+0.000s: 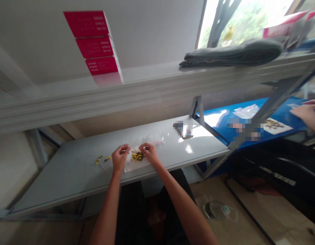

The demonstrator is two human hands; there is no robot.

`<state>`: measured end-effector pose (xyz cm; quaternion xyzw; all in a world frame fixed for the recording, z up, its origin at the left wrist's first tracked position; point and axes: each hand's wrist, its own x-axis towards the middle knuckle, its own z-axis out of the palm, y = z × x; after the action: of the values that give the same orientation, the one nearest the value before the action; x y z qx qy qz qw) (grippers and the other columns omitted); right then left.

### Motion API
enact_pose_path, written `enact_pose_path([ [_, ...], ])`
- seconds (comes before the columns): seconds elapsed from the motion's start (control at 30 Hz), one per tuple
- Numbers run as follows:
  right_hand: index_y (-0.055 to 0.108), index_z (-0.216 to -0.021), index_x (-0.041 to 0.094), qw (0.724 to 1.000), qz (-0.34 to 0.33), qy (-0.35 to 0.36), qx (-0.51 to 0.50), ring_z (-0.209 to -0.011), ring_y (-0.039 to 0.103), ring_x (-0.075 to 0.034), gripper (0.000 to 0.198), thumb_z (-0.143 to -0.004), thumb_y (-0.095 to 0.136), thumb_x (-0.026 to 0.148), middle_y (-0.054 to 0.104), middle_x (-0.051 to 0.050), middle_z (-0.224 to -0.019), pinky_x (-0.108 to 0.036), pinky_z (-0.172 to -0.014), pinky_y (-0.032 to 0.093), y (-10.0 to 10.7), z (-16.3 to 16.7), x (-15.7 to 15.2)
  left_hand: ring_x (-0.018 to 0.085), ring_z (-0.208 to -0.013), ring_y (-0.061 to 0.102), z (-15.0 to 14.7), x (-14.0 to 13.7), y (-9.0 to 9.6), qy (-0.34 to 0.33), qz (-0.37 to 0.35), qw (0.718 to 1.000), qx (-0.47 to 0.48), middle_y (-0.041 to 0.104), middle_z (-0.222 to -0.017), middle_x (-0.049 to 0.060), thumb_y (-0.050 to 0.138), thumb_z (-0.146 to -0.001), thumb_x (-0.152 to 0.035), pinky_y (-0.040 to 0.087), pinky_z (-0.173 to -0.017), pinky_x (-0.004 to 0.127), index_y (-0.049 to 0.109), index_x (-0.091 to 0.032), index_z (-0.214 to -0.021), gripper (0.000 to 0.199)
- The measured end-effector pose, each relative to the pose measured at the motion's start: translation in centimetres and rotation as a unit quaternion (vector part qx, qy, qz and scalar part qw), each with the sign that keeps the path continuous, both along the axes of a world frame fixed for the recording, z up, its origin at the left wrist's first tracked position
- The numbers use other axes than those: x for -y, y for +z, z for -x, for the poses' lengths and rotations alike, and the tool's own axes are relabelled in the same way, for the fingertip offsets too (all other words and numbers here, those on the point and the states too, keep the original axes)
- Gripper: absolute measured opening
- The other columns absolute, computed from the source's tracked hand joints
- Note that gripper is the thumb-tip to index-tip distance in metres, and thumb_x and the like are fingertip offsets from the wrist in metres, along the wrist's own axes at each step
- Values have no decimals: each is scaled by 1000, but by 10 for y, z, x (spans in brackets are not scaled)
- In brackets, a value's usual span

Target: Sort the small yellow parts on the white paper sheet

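Note:
A white sheet (140,165) lies near the front edge of the grey table, bearing a small heap of yellow and dark brown pieces (137,156), too small to name. My left hand (120,156) is at the sheet's left side, thumb and fingers bent together in a pinch. On the heap's right side my right hand (149,151) also pinches, its fingertips close above the pieces. Whatever is between the fingers of either hand is too small to make out. Left of my left hand are clear plastic bags (100,161) with yellow and brown pieces in them.
More clear plastic bags (156,139) lie behind my right hand. A blurred-out item (183,129) sits farther right on the table (78,170). A shelf (152,92) overhead holds red boxes (101,47) and a folded grey cloth (231,54). At right, a co-worker's hands (306,110) are over a blue table (218,119).

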<state>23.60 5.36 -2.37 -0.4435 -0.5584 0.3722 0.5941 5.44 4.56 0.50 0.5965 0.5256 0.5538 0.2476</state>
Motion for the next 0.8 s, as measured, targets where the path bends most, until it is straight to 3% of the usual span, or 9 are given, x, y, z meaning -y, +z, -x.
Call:
enact_pose_path([
  [0.17, 70, -77, 17, 1000, -14, 5, -4, -64, 57, -14, 20, -81, 64, 36, 70, -3, -77, -24, -62, 47, 6, 1, 4, 19, -74, 71, -1, 1, 1, -12, 9, 999, 29, 75, -95, 8, 70, -79, -46, 57, -68, 29, 72, -15, -108, 42],
  [0.27, 68, -77, 18, 1000, -17, -2, -20, -66, 60, -14, 18, -81, 63, 34, 70, -3, -78, -23, -60, 47, 8, 1, 5, 20, -76, 71, 10, 5, 1, 5, 7, 1000, -1, 75, -96, 9, 67, -82, -46, 57, -70, 31, 72, -15, -107, 41],
  [0.37, 65, -79, 18, 997, -9, -40, -69, -58, 58, -12, 20, -83, 61, 37, 69, -2, -76, -20, -52, 44, 8, 0, 5, 23, -85, 70, 33, 13, -1, 62, -26, 991, -116, 75, -100, 10, 60, -86, -42, 56, -78, 35, 73, -16, -103, 34],
  [0.47, 61, -90, 19, 984, 12, -123, -128, -45, 51, -9, 23, -87, 58, 41, 66, 1, -69, -19, -43, 39, 7, -3, 4, 29, -100, 65, 64, 25, -8, 130, -49, 948, -286, 74, -104, 13, 55, -86, -33, 50, -94, 45, 74, -17, -101, 28],
  [0.57, 56, -111, 17, 964, 33, -207, -162, -39, 47, -9, 37, -88, 59, 47, 66, 3, -66, -19, -40, 36, 9, -7, 4, 33, -104, 63, 86, 35, -18, 160, -22, 915, -370, 74, -105, 14, 55, -83, -27, 47, -97, 47, 75, -17, -101, 28],
  [0.7, 42, -139, 13, 953, 55, -262, -144, -38, 46, -11, 60, -93, 54, 50, 65, 4, -60, -22, -45, 38, 17, -11, 10, 31, -96, 66, 90, 39, -20, 176, 3, 913, -369, 76, -99, 12, 53, -83, -24, 51, -88, 44, 75, -19, -96, 27],
  [0.8, 46, -139, 13, 955, 16, -288, -74, -47, 54, -14, 50, -98, 45, 43, 61, 5, -56, -24, -56, 43, 24, -10, 20, 29, -87, 68, 80, 37, -13, 215, -10, 930, -297, 76, -93, 11, 54, -84, -28, 53, -82, 41, 75, -19, -94, 25],
])
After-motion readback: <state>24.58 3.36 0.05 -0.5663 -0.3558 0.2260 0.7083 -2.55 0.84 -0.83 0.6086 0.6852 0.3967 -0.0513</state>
